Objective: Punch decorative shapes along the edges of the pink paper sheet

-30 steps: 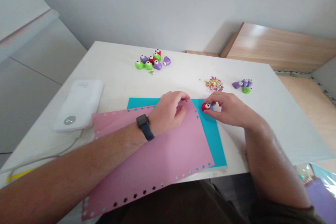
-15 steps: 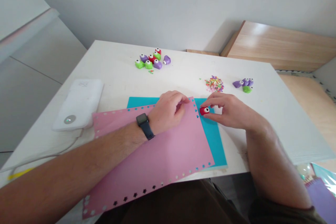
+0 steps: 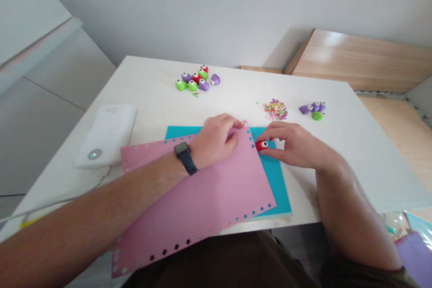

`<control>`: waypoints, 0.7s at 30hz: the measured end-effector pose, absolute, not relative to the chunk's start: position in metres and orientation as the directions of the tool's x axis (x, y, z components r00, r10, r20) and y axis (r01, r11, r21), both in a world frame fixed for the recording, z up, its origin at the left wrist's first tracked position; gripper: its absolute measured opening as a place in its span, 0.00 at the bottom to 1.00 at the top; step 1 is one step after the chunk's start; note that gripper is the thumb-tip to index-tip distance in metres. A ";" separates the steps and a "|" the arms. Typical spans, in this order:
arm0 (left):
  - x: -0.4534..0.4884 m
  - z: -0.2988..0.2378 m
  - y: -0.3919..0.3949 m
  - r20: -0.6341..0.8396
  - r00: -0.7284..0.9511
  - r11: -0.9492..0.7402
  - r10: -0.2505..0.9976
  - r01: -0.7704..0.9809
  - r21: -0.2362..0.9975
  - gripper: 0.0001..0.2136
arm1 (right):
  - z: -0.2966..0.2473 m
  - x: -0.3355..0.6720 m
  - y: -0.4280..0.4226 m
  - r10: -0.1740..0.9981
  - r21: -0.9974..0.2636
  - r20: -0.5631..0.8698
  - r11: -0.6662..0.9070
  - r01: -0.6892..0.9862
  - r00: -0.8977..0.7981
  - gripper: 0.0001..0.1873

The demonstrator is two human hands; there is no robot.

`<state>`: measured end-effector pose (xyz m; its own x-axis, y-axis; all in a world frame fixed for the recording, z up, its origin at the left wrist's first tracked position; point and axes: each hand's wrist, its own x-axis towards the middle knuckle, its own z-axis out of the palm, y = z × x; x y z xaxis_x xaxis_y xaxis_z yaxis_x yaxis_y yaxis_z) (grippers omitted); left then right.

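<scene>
The right hand grasps 1 red craft punch at the edge of the pink paper sheet; the left hand lies curled on it, grip unclear, and this punching step seems to need a firm press.

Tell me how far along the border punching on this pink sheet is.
Done: the near edge of the pink paper sheet and its top edge show punched holes. In hand: the right hand grips a red craft punch at the right edge, the left hand resting by the corner. Left: that edge's lower stretch, still unpunched.
</scene>
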<state>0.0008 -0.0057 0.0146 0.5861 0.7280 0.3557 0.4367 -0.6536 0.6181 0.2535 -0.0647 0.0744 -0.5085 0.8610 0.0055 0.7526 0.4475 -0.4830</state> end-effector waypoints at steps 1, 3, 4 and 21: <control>0.001 0.015 -0.005 0.353 0.589 -0.654 0.727 0.437 0.617 0.12 | 0.075 0.253 -0.065 0.861 -0.484 0.000 0.445 0.754 -0.508 0.11; 0.000 0.017 -0.002 0.340 0.588 -0.647 0.733 0.450 0.616 0.12 | 0.075 0.252 -0.065 0.863 -0.485 -0.009 0.439 0.757 -0.506 0.11; -0.001 0.019 -0.001 0.334 0.585 -0.641 0.739 0.458 0.616 0.12 | 0.075 0.252 -0.065 0.864 -0.485 -0.011 0.436 0.758 -0.504 0.11; -0.002 0.032 0.015 0.240 0.653 -0.647 0.719 0.501 0.575 0.14 | 0.075 0.252 -0.066 0.868 -0.442 0.016 0.452 0.775 -0.497 0.11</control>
<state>-0.0021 0.0148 0.0316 0.6529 0.7186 0.2397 0.5010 -0.6469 0.5748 0.2516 -0.0660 0.0750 -0.4967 0.8678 0.0163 0.7747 0.4518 -0.4424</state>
